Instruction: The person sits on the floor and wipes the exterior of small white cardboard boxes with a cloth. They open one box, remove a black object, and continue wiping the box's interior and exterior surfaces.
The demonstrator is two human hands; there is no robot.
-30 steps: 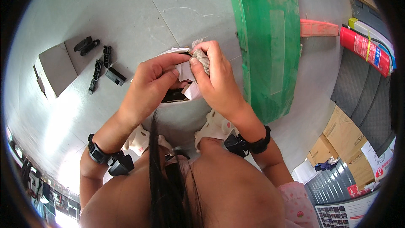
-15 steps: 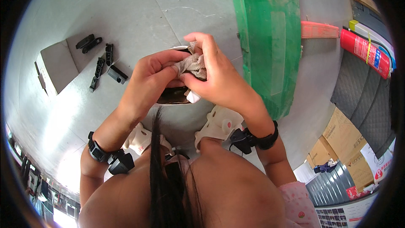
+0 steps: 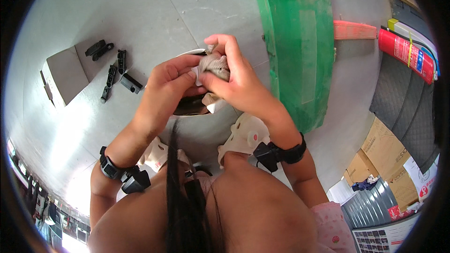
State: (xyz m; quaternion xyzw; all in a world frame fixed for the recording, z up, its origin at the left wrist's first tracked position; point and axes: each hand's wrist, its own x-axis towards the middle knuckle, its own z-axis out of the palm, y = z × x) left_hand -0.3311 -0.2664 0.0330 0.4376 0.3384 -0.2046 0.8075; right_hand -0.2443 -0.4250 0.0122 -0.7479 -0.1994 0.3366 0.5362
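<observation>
A bunched-up greyish-beige knitted cloth (image 3: 215, 65) is gripped between my two hands. My left hand (image 3: 164, 84) pinches a white flap (image 3: 196, 76) at its left side, thumb and fingers closed. My right hand (image 3: 243, 82) curls round the cloth from the right, its thumb below and index finger arched over the top. Beneath both hands is an open container (image 3: 190, 107) with a dark inside and a pale rim, between my feet. A white and beige piece (image 3: 213, 103) shows at its near right edge. My hands hide most of the container and part of the cloth.
Left on the grey floor are a grey-white box (image 3: 68, 75) and several small black devices (image 3: 110, 77). A green plastic panel (image 3: 297, 51) lies to the right. Beyond it are a red fire extinguisher (image 3: 405, 56) and cardboard boxes (image 3: 384, 150).
The cloth has turned and become more tightly bunched in my fingers. The white flap now shows by my left thumb. More of the beige piece shows at the container's near edge.
</observation>
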